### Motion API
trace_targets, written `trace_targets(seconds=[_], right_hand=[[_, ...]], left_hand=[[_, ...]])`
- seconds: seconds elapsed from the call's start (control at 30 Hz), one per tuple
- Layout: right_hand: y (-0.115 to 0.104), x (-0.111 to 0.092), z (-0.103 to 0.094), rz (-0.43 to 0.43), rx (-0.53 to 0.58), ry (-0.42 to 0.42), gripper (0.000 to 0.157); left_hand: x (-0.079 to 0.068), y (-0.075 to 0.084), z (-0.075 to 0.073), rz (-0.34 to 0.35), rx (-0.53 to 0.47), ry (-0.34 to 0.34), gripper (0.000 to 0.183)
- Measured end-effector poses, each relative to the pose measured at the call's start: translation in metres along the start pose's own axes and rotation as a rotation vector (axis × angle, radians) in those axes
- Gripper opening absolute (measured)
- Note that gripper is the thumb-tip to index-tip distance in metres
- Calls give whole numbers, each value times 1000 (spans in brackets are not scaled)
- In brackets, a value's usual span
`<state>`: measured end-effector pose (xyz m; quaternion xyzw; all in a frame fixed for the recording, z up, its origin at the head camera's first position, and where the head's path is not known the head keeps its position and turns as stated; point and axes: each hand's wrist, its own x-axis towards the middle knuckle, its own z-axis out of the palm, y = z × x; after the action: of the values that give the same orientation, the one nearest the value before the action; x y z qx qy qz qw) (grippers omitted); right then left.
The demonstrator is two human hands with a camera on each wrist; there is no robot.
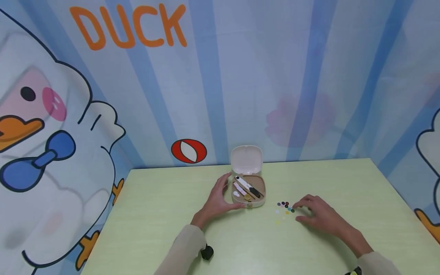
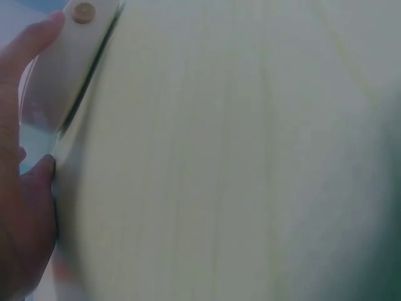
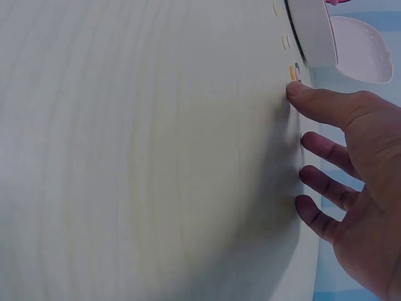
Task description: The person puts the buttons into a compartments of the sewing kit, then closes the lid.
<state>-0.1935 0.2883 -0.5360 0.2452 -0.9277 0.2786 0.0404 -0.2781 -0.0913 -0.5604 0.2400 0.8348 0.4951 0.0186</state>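
Observation:
A small beige case [image 1: 257,204] stands on the table with its pale lid [image 1: 246,159] raised. Inside lie a white-and-black slim tool [image 1: 248,187], a pink slim item [image 1: 239,188] and a gold round piece [image 1: 247,197]. My left hand [image 1: 216,199] holds the case from its left side, thumb along the front wall and fingers at the back left. In the left wrist view the thumb lies beside the case's round catch [image 2: 83,12]. Several small coloured buttons [image 1: 287,212] are scattered right of the case. My right hand [image 1: 321,215] has loosely bent fingers, fingertips right at the nearest buttons.
The pale green table [image 1: 154,214] runs back to a blue striped cloth backdrop [image 1: 237,76] with a large duck picture on the left. The raised lid stands close before the backdrop. A black wrist device [image 1: 207,252] shows at the left sleeve [image 1: 185,248].

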Motion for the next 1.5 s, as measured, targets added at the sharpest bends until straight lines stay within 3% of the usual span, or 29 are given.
trace_targets(seconds=[0.17,0.43,0.67,1.03,1.3,1.5], right_hand=[[1,2,5,13,-5,22,17],[-1,5,9,-25,-8,77,13],[-4,6,7,-16,11,78,13],[-5,5,7,24,49,74,13],[-5,10,6,-1,136,-8,13],[-6,15,4,40,194,-86,13]], left_hand=[[4,-1,1,3,-32,-9,115],[8,3,4,32,1,-27,117],[11,6,4,-8,50,-53,124],[16,9,3,-85,21,-114,126],[16,13,1,-147,-2,-120,123],[15,13,1,-157,6,-117,122]])
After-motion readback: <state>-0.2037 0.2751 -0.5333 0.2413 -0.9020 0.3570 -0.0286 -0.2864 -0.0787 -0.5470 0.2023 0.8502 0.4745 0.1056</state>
